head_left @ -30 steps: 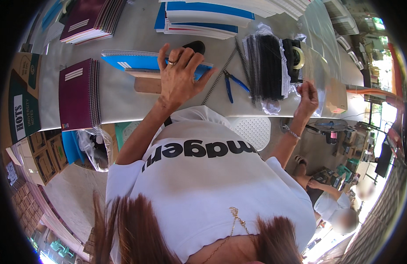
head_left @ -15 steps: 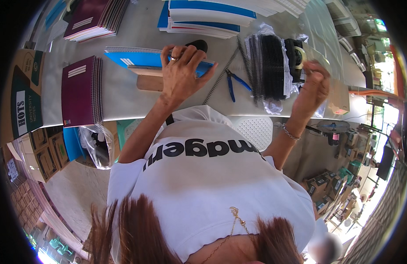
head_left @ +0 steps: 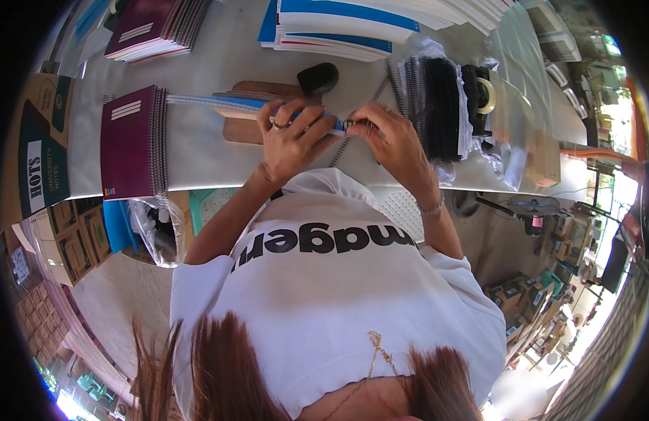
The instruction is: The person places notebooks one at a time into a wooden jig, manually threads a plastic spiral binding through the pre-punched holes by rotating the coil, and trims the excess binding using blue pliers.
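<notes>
Two hands work close together at the near edge of the grey table (head_left: 219,63). The left hand (head_left: 291,140) lies on one blue notebook (head_left: 230,105), its fingers (head_left: 317,128) bent down and pressing on the right end of the cover. The right hand (head_left: 391,140) is just beside it, fingers pinched tight on the end of one thin wire coil (head_left: 345,144), right where the coil meets the notebook's edge. The two hands almost touch.

Under the notebook, past the left fingers, sits one brown wooden board (head_left: 251,126). Just beyond the fingers lies one small black block (head_left: 317,77). Beyond the right fingers is one clear bag of black coils (head_left: 433,105), and past that one black tape holder (head_left: 479,95) with a roll of tape.

Far out from the left fingers lies one dark red notebook (head_left: 131,144). At the far edge of the table there are two piles: one of dark red notebooks (head_left: 156,24) and one of blue and white books (head_left: 338,24).
</notes>
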Tool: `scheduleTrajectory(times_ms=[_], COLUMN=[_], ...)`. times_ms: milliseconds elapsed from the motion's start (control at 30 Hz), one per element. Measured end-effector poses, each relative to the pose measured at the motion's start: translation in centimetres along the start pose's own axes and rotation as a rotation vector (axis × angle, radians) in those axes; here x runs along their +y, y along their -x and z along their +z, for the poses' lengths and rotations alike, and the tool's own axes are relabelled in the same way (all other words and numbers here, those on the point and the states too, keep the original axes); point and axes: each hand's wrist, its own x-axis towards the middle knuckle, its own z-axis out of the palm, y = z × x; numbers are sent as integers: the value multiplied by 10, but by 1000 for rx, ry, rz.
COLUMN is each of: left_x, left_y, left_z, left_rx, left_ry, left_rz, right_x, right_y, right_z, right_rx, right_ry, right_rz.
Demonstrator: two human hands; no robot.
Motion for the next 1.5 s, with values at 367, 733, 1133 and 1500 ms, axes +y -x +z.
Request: scheduleTrajectory(times_ms=[367,733,1133,1500], left_x=[1,0,-1,-4], left_y=[29,9,-41,-55], left_z=[-2,-9,-4,-2], left_rx=[28,-96,-197,-217], left_ry=[-16,-36,-59,-7], left_rz=[45,31,-46,-70], right_x=[-7,-7,3,11], right_y=[18,16,-2,-10], right_z=[4,2,2,12], right_rx=[-88,46,136,215], right_ry=[99,199,72,181], right_rz=[-44,-195,23,-4])
